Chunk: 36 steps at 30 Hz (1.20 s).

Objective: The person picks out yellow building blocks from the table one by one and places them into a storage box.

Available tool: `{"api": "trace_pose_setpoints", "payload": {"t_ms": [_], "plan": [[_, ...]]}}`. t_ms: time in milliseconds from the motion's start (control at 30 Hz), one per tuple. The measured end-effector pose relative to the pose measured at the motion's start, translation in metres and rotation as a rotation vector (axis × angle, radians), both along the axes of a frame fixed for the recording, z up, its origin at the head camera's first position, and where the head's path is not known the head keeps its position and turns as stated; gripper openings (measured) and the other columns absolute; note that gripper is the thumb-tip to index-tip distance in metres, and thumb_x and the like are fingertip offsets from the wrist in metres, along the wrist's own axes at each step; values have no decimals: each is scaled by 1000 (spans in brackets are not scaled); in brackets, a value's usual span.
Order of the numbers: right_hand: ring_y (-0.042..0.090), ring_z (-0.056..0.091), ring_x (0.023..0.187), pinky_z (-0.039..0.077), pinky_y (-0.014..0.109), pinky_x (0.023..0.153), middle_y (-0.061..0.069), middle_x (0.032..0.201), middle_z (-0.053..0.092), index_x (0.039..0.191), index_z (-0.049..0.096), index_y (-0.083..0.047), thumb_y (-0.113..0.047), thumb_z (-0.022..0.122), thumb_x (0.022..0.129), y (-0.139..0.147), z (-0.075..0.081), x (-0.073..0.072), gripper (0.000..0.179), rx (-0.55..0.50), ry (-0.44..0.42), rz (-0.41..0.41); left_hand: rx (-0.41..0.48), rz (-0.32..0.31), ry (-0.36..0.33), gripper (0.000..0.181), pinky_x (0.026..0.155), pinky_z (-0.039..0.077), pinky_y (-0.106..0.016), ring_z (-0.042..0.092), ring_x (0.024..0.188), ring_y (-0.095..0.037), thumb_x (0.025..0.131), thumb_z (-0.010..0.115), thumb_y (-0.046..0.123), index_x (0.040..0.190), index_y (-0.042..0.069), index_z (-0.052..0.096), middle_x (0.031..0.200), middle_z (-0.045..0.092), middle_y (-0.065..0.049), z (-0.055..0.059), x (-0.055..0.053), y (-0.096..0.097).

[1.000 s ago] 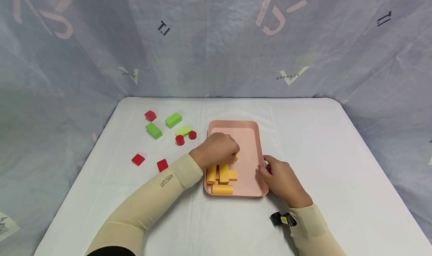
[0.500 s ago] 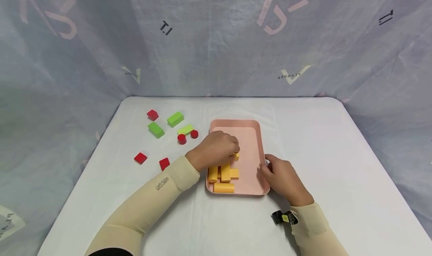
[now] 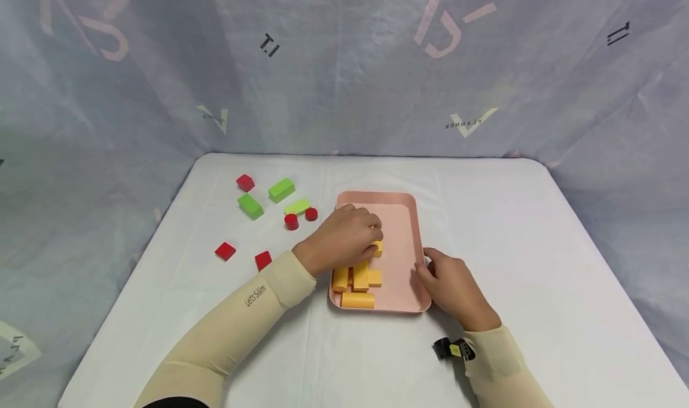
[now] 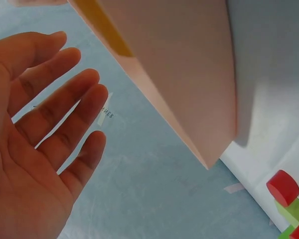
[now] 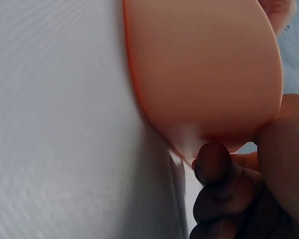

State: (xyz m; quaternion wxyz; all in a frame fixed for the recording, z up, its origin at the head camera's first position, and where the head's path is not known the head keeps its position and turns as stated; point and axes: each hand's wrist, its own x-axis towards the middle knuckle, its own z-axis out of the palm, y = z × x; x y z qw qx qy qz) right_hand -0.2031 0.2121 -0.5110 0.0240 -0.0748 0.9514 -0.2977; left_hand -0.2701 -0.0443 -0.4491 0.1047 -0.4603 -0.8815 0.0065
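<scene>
My left hand (image 3: 344, 236) hovers over the left side of a pink tray (image 3: 401, 291), its fingers loosely spread. In the left wrist view the palm and fingers (image 4: 45, 124) show nothing held. A yellow block (image 3: 378, 249) lies in the tray just under the fingertips. Nearer the front are a yellow cylinder (image 3: 357, 301) on its side, a long yellow block (image 3: 360, 277) and a few other yellow pieces, partly hidden by the hand. My right hand (image 3: 457, 288) pinches the tray's right rim between thumb and fingers, seen close up in the right wrist view.
Left of the tray on the white table (image 3: 538, 264) lie green blocks (image 3: 250, 206), red cylinders (image 3: 291, 221), a red cube (image 3: 245, 183) and flat red pieces (image 3: 225, 251). A small black camera (image 3: 452, 349) sits at my right wrist. A grey cloth (image 3: 334, 67) hangs behind.
My left hand's fingers have loosened and lifted slightly, and more of the yellow block beneath them shows. My right hand keeps its hold on the tray's rim.
</scene>
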Motion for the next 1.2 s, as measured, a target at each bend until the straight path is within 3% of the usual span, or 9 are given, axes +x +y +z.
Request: {"api": "trace_pose_setpoints", "payload": {"t_ms": [300, 767, 933, 1067, 1200], "plan": [[13, 44, 48, 36, 28, 46, -3, 58, 48, 125, 66, -13, -30, 58, 104, 8, -2, -5, 28, 3, 6, -4, 39, 6, 41, 14, 82, 45, -35, 65, 99, -17, 94, 65, 23, 98, 21, 78, 110, 74, 4, 4, -1, -5], [13, 44, 49, 36, 28, 47, -3, 58, 48, 130, 65, -10, -29, 57, 103, 3, -6, -10, 34, 5, -8, 13, 63, 38, 16, 17, 91, 47, -38, 67, 105, -19, 94, 65, 23, 103, 18, 78, 113, 74, 1, 6, 3, -15], [14, 45, 50, 37, 29, 48, -2, 60, 50, 130, 65, -11, -33, 58, 104, 4, -7, -12, 35, -2, 8, 8, 62, 64, 35, 18, 95, 48, -39, 66, 108, -19, 95, 65, 26, 107, 19, 78, 115, 73, 2, 7, 3, -17], [15, 50, 56, 42, 29, 53, -1, 73, 59, 138, 61, -11, -38, 59, 104, 6, -6, -15, 43, -21, 46, -18, 51, 91, 40, 21, 98, 47, -40, 65, 113, -20, 96, 66, 29, 112, 19, 77, 119, 72, 2, 9, 3, -18], [20, 62, 76, 50, 36, 66, 6, 102, 66, 147, 54, -7, -32, 60, 103, 9, -2, -14, 51, -23, 139, -48, 80, 107, 32, 25, 101, 46, -42, 62, 123, -20, 97, 66, 29, 117, 18, 75, 129, 69, 0, 11, 4, -21]]}}
